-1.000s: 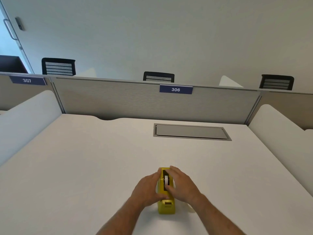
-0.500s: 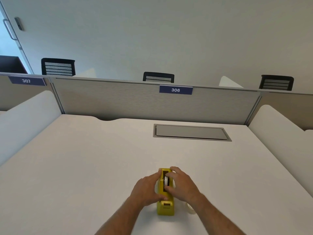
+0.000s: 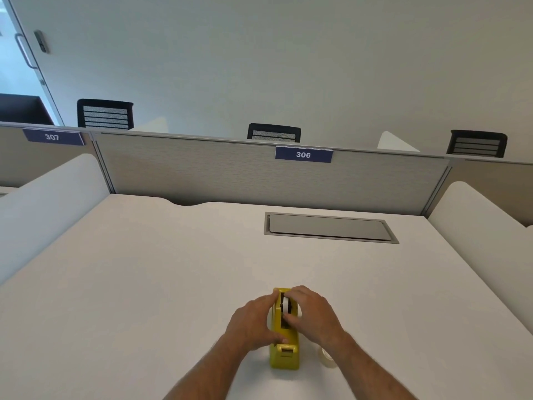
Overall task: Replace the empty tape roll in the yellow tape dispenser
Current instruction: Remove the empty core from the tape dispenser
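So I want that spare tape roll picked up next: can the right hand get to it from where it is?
Probably yes. The spare tape roll lies on the desk just under the right wrist, beside the yellow dispenser, with nothing over it. The right hand is on the dispenser, so it must let go first.

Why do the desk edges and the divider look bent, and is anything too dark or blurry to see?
Head view: the wide lens bows the divider and desk. Light is soft and even, with no glare and faint shadows. The hands, left and right, and the tape dispenser look slightly soft.
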